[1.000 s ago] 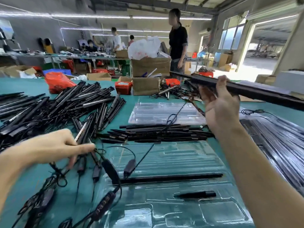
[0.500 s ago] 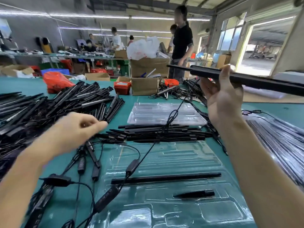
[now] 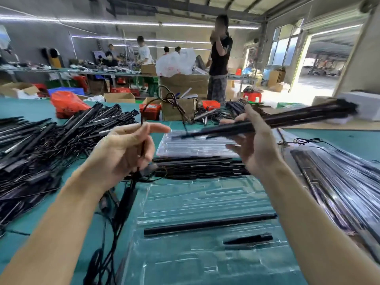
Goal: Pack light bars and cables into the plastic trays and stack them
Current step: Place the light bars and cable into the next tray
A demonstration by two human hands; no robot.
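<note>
My right hand grips a long black light bar, raised over the table and pointing right, blurred by motion. My left hand is lifted beside it and pinches a black cable that loops upward and hangs down to an inline box. Below my hands lies a clear plastic tray holding one long light bar and a short black piece. A row of black bars lies across the table just beyond the tray.
A big heap of black light bars covers the table's left. A stack of clear trays sits farther back, filled trays at the right. Cardboard boxes, an orange bag and a standing person are beyond.
My left hand rose from the cable pile to chest height, lifting a cable with it. The light bar in my right hand swung lower and closer to the left hand.
</note>
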